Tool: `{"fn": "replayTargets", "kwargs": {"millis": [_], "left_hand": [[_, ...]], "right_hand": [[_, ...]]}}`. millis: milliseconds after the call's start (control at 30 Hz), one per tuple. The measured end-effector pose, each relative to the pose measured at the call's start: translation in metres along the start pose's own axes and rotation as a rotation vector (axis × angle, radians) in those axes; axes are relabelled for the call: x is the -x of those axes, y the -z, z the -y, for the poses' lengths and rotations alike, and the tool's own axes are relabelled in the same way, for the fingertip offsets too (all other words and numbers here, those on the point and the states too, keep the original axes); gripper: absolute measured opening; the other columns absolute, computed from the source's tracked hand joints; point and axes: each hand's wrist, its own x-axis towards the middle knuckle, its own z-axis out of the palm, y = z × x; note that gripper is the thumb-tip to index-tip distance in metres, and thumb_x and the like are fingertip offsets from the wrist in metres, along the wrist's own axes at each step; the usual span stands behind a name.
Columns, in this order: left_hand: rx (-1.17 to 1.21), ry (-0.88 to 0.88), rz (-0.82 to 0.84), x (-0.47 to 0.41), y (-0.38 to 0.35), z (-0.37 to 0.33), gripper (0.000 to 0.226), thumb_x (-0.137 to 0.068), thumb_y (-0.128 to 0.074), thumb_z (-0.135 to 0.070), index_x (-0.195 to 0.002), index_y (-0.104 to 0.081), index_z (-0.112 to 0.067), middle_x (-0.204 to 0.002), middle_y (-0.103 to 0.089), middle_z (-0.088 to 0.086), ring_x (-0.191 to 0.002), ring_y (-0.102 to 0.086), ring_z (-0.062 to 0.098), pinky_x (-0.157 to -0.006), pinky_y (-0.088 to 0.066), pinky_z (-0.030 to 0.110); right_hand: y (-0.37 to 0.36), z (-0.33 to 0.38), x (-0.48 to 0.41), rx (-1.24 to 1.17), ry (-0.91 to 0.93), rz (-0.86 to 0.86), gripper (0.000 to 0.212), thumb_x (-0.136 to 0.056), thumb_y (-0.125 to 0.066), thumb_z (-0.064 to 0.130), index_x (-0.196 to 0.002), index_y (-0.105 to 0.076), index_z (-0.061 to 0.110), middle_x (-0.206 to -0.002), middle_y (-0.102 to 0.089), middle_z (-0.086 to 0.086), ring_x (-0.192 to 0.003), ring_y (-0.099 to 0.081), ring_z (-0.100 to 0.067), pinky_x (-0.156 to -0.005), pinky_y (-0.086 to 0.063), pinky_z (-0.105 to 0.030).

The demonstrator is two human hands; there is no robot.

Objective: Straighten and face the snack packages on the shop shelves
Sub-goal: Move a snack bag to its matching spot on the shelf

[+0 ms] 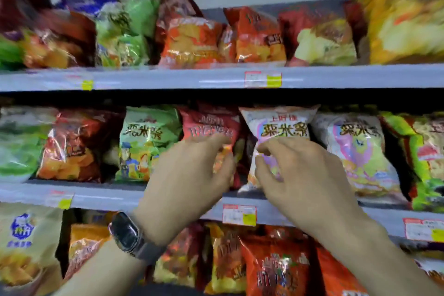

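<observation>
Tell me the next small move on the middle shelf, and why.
Probably rotate the white-and-pink bag upright with the right hand while the left hand holds the red bag steady. The white-and-pink bag sits tilted, its top corner overlapping the matching bag to its right, and the right hand's grip is pinching its front, so a slight twist should face it.

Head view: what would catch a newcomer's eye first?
Two hands work at the middle shelf: the left hand grips a red bag, the right hand pinches the white and pink bag beside it. A dark watch sits on the left wrist.
</observation>
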Motion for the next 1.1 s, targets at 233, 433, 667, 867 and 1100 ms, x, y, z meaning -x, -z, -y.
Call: {"fn": "replayTargets", "kwargs": {"millis": [233,433,667,867,1100], "left_hand": [[-0.052,-0.029,-0.176,-0.079,0.064,0.049,0.042,-0.091,-0.046,-0.050,-0.120,-0.070,-0.032,-0.105,-0.075,-0.014,-0.104,-0.069,0.017,-0.082,-0.058,0.042],[-0.069,0.046,-0.248,-0.142,0.093,0.107,0.037,-0.090,-0.053,-0.043,-0.114,-0.074,-0.023,-0.100,-0.076,-0.002,-0.097,-0.069,0.028,-0.083,-0.055,0.041],[-0.208,0.209,-0.256,-0.185,0.107,0.180,0.066,-0.089,-0.064,-0.031,-0.152,-0.046,-0.022,-0.142,-0.050,0.018,-0.130,-0.049,0.042,-0.099,-0.049,0.053],[-0.174,0.378,-0.331,-0.196,0.133,0.243,0.069,-0.090,-0.066,-0.034,-0.154,-0.042,-0.022,-0.146,-0.044,0.021,-0.137,-0.041,0.043,-0.106,-0.043,0.054],[-0.098,0.638,-0.325,-0.184,0.161,0.318,0.109,-0.068,-0.070,-0.067,-0.157,-0.032,-0.016,-0.151,-0.035,0.026,-0.141,-0.035,0.049,-0.115,-0.037,0.056]], "right_hand": [[0.009,0.030,-0.102,0.123,0.140,-0.171,0.029,-0.091,-0.048,0.043,-0.087,-0.069,0.023,-0.083,-0.068,0.005,-0.085,-0.061,-0.023,-0.062,-0.038,-0.034],[-0.001,0.059,-0.184,0.108,0.188,-0.184,0.031,-0.091,-0.045,0.043,-0.092,-0.067,0.021,-0.087,-0.067,0.001,-0.089,-0.061,-0.026,-0.065,-0.045,-0.036],[-0.028,0.085,-0.257,0.082,0.104,0.020,0.027,-0.093,-0.051,0.038,-0.106,-0.067,0.020,-0.114,-0.069,-0.003,-0.104,-0.063,-0.030,-0.078,-0.050,-0.037],[-0.055,0.130,-0.284,-0.126,0.077,0.140,0.033,-0.080,-0.052,0.041,-0.104,-0.066,0.023,-0.106,-0.070,-0.004,-0.100,-0.064,-0.031,-0.084,-0.056,-0.044],[-0.084,0.190,-0.303,-0.371,-0.093,0.293,0.033,-0.093,-0.063,0.038,-0.098,-0.046,0.009,-0.096,-0.055,-0.008,-0.088,-0.059,-0.031,-0.071,-0.047,-0.033]]}}
